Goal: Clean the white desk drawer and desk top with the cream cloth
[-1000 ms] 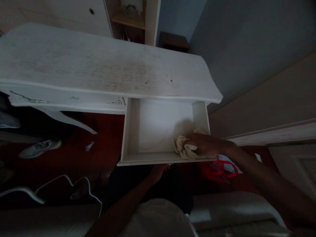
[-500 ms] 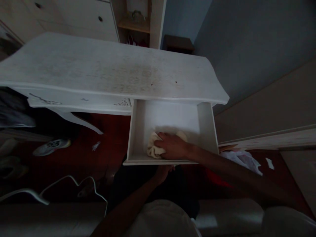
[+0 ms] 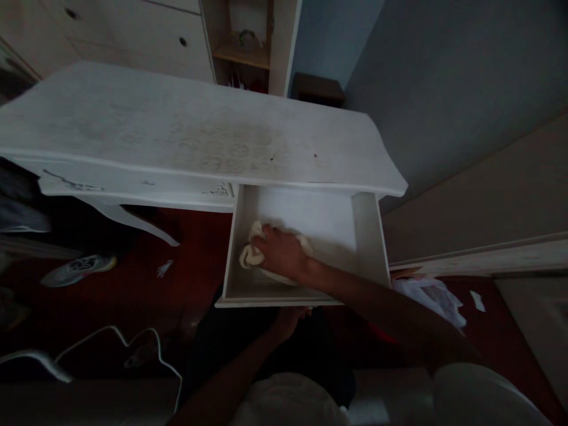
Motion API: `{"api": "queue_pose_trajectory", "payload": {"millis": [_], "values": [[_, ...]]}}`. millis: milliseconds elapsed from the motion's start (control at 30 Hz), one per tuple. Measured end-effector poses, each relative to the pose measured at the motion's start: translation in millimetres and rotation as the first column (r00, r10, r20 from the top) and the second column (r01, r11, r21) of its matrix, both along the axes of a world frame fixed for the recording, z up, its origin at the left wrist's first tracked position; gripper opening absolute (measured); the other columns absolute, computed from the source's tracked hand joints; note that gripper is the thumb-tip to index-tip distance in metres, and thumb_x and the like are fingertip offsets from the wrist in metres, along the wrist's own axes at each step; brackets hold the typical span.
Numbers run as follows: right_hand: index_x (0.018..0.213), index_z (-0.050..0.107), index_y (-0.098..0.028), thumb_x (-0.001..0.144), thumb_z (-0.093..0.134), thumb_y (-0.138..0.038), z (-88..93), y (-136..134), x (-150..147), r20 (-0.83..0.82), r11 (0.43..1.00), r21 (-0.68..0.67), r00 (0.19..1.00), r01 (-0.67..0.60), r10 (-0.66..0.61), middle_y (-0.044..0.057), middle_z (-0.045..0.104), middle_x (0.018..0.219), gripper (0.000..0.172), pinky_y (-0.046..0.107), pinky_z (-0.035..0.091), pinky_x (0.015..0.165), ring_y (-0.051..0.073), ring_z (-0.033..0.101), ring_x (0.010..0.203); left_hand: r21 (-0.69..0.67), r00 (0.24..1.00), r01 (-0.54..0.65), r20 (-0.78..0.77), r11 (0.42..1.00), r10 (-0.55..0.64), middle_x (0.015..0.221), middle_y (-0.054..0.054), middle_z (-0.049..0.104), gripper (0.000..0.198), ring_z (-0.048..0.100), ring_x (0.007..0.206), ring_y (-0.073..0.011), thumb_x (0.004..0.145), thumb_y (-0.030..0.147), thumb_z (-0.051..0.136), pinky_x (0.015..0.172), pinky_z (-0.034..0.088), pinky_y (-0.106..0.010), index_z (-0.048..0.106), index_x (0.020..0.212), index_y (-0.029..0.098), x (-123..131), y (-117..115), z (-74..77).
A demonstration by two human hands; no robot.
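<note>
A cream cloth (image 3: 252, 255) lies bunched in the left front part of the pulled-out drawer (image 3: 369, 236). My right hand (image 3: 284, 251) is closed over it and presses it against the drawer's floor; part of the cloth sticks out beyond the knuckles. Below the drawer's front edge, my left hand (image 3: 290, 319) is curled against the drawer front, its fingers partly hidden in shadow. The drawer belongs to a white table (image 3: 146, 118) with grey-brown stains on its top.
A shoe (image 3: 80, 269) and a white cable (image 3: 110, 331) are on the left side. At the right, a plastic bag (image 3: 430, 299) lies on the red floor (image 3: 195, 236) near the wall. A white cabinet (image 3: 133, 35) stands behind the table.
My right hand has moved left and slightly away from me with the cloth, toward the drawer's left wall. My left hand stays at the drawer front. The view has shifted slightly.
</note>
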State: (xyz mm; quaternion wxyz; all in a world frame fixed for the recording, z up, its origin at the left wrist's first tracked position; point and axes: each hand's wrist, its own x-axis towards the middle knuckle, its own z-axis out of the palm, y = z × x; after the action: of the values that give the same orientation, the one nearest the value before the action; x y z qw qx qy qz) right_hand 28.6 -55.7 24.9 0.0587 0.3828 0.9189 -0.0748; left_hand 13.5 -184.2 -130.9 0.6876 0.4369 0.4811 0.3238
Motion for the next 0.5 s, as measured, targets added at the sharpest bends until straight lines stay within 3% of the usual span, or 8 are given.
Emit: {"api": "queue_pose_trajectory", "payload": {"millis": [133, 300, 367, 500], "values": [[0.124, 0.057, -0.025, 0.094, 0.052, -0.043, 1.1, 34, 23, 0.007, 0.968, 0.155, 0.979, 0.199, -0.202, 0.014, 0.053, 0.126, 0.035, 0.036, 0.055, 0.076, 0.027, 0.057, 0.107, -0.004, 0.999, -0.043, 0.011, 0.999, 0.043, 0.057, -0.002, 0.050, 0.048, 0.046, 0.061, -0.0173, 0.075, 0.064, 0.046, 0.068, 0.038, -0.034, 0.057, 0.059, 0.020, 2, -2, -9.7], [0.128, 0.055, -0.022, 0.096, 0.048, -0.037, 5.5, 79, 54, 0.032, 0.841, 0.300, 0.877, 0.450, -0.480, 0.017, 0.053, 0.130, 0.036, 0.037, 0.055, 0.079, 0.028, 0.059, 0.106, 0.020, 0.998, -0.042, 0.045, 0.999, 0.041, 0.057, -0.003, 0.052, 0.056, 0.047, 0.060, -0.0173, 0.075, 0.072, 0.048, 0.065, 0.040, -0.033, 0.058, 0.060, 0.019, 1, -2, -18.3], [0.126, 0.056, -0.021, 0.099, 0.039, -0.032, 8.3, 89, 64, 0.056, 0.814, 0.293, 0.841, 0.501, -0.538, 0.019, 0.058, 0.124, 0.034, 0.038, 0.055, 0.079, 0.027, 0.064, 0.100, 0.034, 0.997, -0.057, 0.044, 0.998, 0.056, 0.058, -0.003, 0.052, 0.056, 0.048, 0.060, -0.0175, 0.076, 0.072, 0.049, 0.065, 0.041, -0.033, 0.059, 0.060, 0.019, 0, -1, -18.6], [0.127, 0.054, -0.017, 0.098, 0.036, -0.023, 12.3, 98, 79, 0.128, 0.831, 0.272, 0.838, 0.485, -0.531, 0.021, 0.060, 0.120, 0.034, 0.038, 0.055, 0.077, 0.026, 0.069, 0.093, 0.045, 0.995, -0.092, 0.052, 0.995, 0.090, 0.059, -0.004, 0.054, 0.059, 0.048, 0.058, -0.0175, 0.076, 0.074, 0.048, 0.062, 0.042, -0.033, 0.059, 0.059, 0.019, 1, 0, -18.2]]}}
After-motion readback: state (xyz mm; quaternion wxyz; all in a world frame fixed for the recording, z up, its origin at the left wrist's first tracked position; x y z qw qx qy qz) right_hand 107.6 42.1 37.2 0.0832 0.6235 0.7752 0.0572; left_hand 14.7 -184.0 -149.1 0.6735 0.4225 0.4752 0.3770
